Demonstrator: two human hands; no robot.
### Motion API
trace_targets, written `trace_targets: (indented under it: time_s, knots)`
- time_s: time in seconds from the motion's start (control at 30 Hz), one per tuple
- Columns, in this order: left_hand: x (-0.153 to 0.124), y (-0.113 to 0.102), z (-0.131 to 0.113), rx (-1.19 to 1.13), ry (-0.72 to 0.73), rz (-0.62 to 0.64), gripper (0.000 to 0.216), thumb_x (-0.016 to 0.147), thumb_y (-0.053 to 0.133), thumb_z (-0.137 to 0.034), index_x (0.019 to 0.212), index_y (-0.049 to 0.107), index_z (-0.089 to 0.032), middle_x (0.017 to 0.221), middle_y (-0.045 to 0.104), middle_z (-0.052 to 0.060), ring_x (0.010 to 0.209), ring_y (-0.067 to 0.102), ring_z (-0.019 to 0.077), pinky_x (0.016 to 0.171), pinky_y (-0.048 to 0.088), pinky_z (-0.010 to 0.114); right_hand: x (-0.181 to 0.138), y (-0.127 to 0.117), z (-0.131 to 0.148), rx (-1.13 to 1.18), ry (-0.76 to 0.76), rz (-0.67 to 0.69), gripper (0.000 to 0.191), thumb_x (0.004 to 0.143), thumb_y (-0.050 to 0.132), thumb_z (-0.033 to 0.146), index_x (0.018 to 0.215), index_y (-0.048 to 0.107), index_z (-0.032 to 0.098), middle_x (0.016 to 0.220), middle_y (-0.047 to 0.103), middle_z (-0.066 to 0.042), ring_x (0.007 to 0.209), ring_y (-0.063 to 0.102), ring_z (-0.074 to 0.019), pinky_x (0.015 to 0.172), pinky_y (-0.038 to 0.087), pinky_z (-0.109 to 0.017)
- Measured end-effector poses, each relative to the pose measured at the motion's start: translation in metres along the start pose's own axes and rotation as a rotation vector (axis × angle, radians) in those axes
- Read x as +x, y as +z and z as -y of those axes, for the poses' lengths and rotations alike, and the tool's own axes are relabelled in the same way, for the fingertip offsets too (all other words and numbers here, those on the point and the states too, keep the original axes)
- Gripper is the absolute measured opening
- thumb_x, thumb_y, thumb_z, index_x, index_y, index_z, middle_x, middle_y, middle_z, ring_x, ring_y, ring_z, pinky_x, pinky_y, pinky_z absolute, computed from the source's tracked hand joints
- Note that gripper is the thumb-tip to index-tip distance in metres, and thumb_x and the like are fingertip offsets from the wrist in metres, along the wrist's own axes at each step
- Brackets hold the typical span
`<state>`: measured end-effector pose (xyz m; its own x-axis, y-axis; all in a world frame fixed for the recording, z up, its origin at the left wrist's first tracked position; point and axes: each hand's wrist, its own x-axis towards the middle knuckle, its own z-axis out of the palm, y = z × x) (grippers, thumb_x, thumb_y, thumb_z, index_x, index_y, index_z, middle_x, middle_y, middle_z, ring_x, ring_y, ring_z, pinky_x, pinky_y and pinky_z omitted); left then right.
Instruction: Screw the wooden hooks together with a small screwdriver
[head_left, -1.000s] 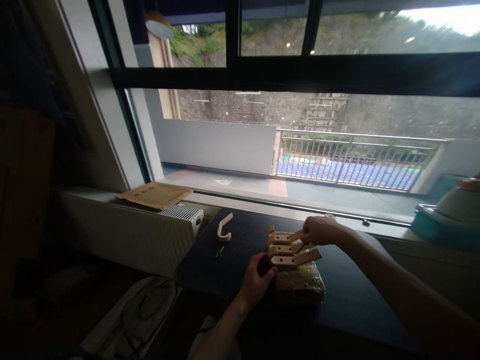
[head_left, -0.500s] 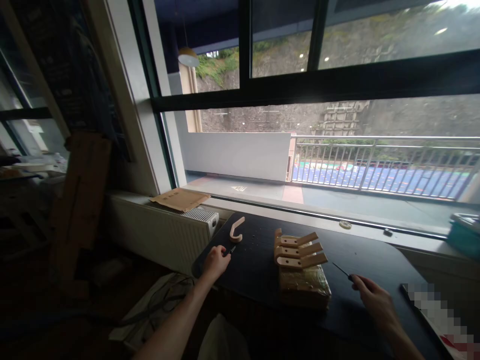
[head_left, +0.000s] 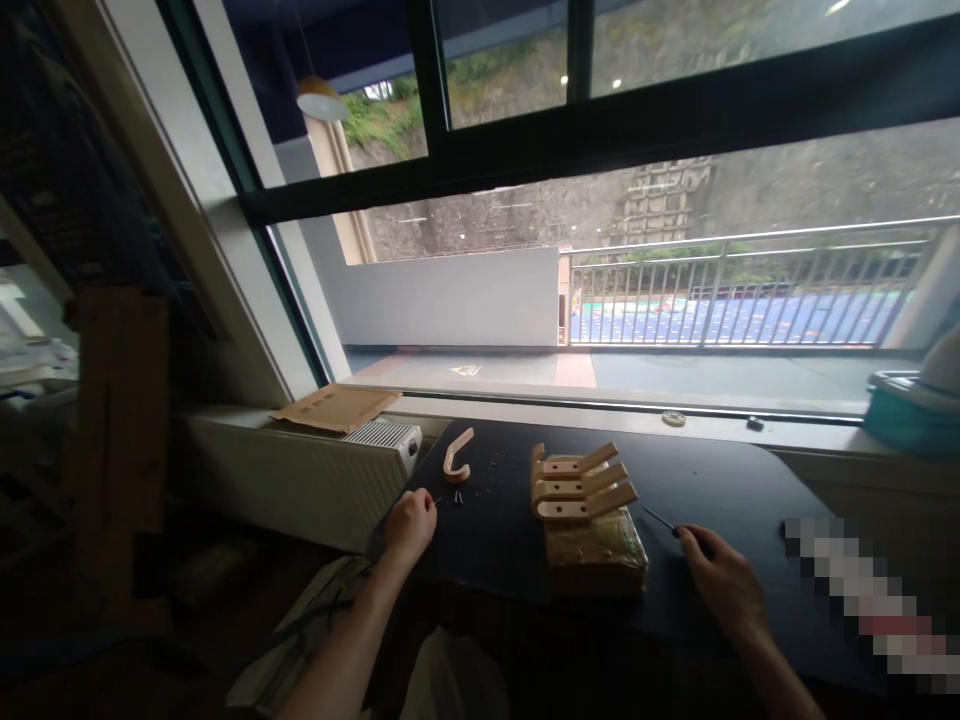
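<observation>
On a dark table (head_left: 720,480) lies a stack of three wooden hooks (head_left: 579,482), resting on a plastic-wrapped wooden block (head_left: 596,552). A single wooden hook (head_left: 456,455) lies apart at the far left, with small dark screws (head_left: 458,495) beside it. My left hand (head_left: 409,524) is at the table's left edge, fingers pinched on a small screw. My right hand (head_left: 716,572) rests to the right of the block, closed on a thin dark screwdriver (head_left: 663,522) whose tip points toward the hooks.
A white radiator (head_left: 300,470) with a brown cardboard sheet (head_left: 336,406) on top stands left of the table. A teal container (head_left: 911,405) sits on the sill at the right, near a small ring (head_left: 673,418). A large window runs behind the table.
A second ago both hands were at the hook stack. They have since moved apart: the left to the screws near the left edge, the right onto the screwdriver. The camera view has shifted.
</observation>
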<state>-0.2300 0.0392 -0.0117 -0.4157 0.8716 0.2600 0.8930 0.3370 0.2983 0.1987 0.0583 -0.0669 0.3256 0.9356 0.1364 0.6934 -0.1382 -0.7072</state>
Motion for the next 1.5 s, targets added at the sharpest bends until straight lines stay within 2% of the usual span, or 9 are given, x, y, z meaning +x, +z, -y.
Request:
trace_targets:
  time_s: [0.13,0.27,0.43,0.6,0.8,0.9,1.03,1.27,1.5]
  knots:
    - [-0.008,-0.025,-0.029,-0.217,0.146,-0.024,0.016,0.081,0.046,-0.028,0.081,0.060,-0.019,0.079,0.066,0.003,0.075,0.062,0.0156,0.067,0.044,0.023,-0.002,0.000,0.003,0.007,-0.032,-0.012,0.046,0.077,0.038,0.052,0.098,0.066,0.021,0.094,0.068,-0.008,0.086,0.060,-0.0262,0.073,0.043,-0.033]
    - [-0.016,-0.056,-0.088,-0.501,0.495,0.019,0.016,0.078,0.050,-0.029,0.084,0.062,-0.020,0.082,0.066,0.002,0.076,0.062,0.0153,0.071,0.047,0.025,-0.003,0.001,0.005,0.034,-0.035,-0.031,0.045,0.078,0.038,0.049,0.098,0.065,0.020,0.096,0.068,-0.008,0.090,0.061,-0.0257,0.076,0.043,-0.033]
    - [-0.017,-0.071,-0.147,-0.317,0.934,0.147,0.016,0.076,0.051,-0.020,0.080,0.067,-0.020,0.086,0.065,0.004,0.084,0.057,0.0183,0.080,0.041,0.032,-0.003,0.002,0.005,0.047,-0.048,-0.027,0.044,0.079,0.038,0.048,0.098,0.065,0.020,0.097,0.068,-0.008,0.091,0.061,-0.0253,0.077,0.043,-0.033]
    - [-0.013,-0.059,-0.171,-0.179,1.199,0.250,0.020,0.071,0.053,-0.013,0.073,0.069,-0.025,0.077,0.065,0.002,0.091,0.052,0.0207,0.096,0.027,0.038,-0.003,0.001,0.005,0.069,-0.048,-0.012,0.043,0.080,0.037,0.048,0.099,0.064,0.020,0.098,0.067,-0.008,0.092,0.060,-0.0252,0.078,0.043,-0.033]
    - [-0.008,-0.045,-0.176,-0.157,1.250,0.280,0.019,0.071,0.055,-0.014,0.075,0.068,-0.028,0.080,0.067,0.002,0.095,0.051,0.0233,0.103,0.016,0.045,-0.004,0.000,0.008,0.089,-0.047,-0.008,0.042,0.080,0.038,0.046,0.098,0.064,0.020,0.097,0.067,-0.008,0.091,0.060,-0.0243,0.078,0.043,-0.033]
    - [-0.007,-0.039,-0.174,-0.216,1.230,0.288,0.012,0.072,0.058,-0.022,0.075,0.068,-0.028,0.082,0.067,0.003,0.097,0.051,0.0245,0.104,0.013,0.047,-0.004,-0.001,0.009,0.098,-0.045,0.001,0.042,0.081,0.037,0.046,0.099,0.064,0.019,0.097,0.067,-0.008,0.090,0.060,-0.0239,0.078,0.043,-0.033]
    - [-0.008,-0.034,-0.172,-0.259,1.202,0.298,0.013,0.070,0.060,-0.020,0.077,0.067,-0.028,0.084,0.067,0.002,0.100,0.052,0.0236,0.106,0.010,0.047,-0.004,-0.001,0.009,0.106,-0.046,0.001,0.041,0.081,0.037,0.046,0.098,0.064,0.020,0.098,0.067,-0.007,0.090,0.060,-0.0238,0.077,0.043,-0.033]
    - [-0.013,-0.035,-0.171,-0.159,1.192,0.317,0.033,0.074,0.050,-0.010,0.096,0.066,-0.029,0.096,0.066,0.003,0.102,0.052,0.0231,0.105,0.012,0.050,-0.003,0.000,0.009,0.118,-0.035,0.003,0.040,0.081,0.038,0.045,0.098,0.064,0.020,0.099,0.067,-0.007,0.091,0.060,-0.0238,0.079,0.043,-0.033]
    - [-0.017,-0.025,-0.164,-0.252,1.064,0.205,0.018,0.074,0.055,-0.016,0.082,0.069,-0.023,0.087,0.064,0.004,0.098,0.053,0.0217,0.106,0.018,0.049,-0.005,-0.001,0.009,0.110,-0.038,0.007,0.040,0.081,0.038,0.045,0.098,0.064,0.020,0.099,0.067,-0.006,0.090,0.060,-0.0232,0.078,0.042,-0.033]
